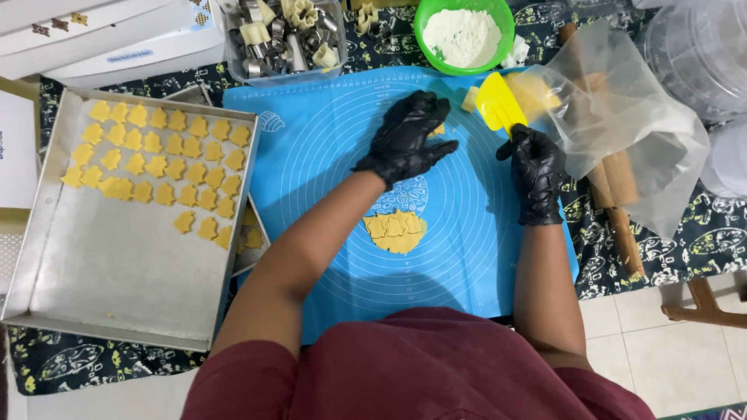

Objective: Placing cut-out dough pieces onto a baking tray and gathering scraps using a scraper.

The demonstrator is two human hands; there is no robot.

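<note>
Blue baking mat [327,155], printed with concentric circles, lies on a dark patterned cloth [93,362] beside pale floor tiles [677,358]. Left hand [406,138], in a black glove, rests palm-down on the mat's upper middle with fingers loosely curled over a small bit of yellow dough [440,129]; whether it grips that bit cannot be told. Right hand [535,169], also black-gloved, is closed around the handle of a yellow scraper [498,101], whose blade points up toward the mat's top edge, just beside a small dough block [469,99]. One rolled dough sheet [396,230], scored into cut shapes, lies at the mat's centre, below the left hand and apart from it. One clear plastic bag [622,117] holding yellow dough lies at the right, draped over a wooden rolling pin [618,210]. One green bowl [498,15] of white flour stands above the mat; one clear tub [284,39] of metal cutters stands to its left. One metal tray [109,280] at the left carries some three dozen yellow cut-outs [167,167] in rows along its upper part. White flat boxes [93,35], one with a blue label, are stacked at the top left corner.
</note>
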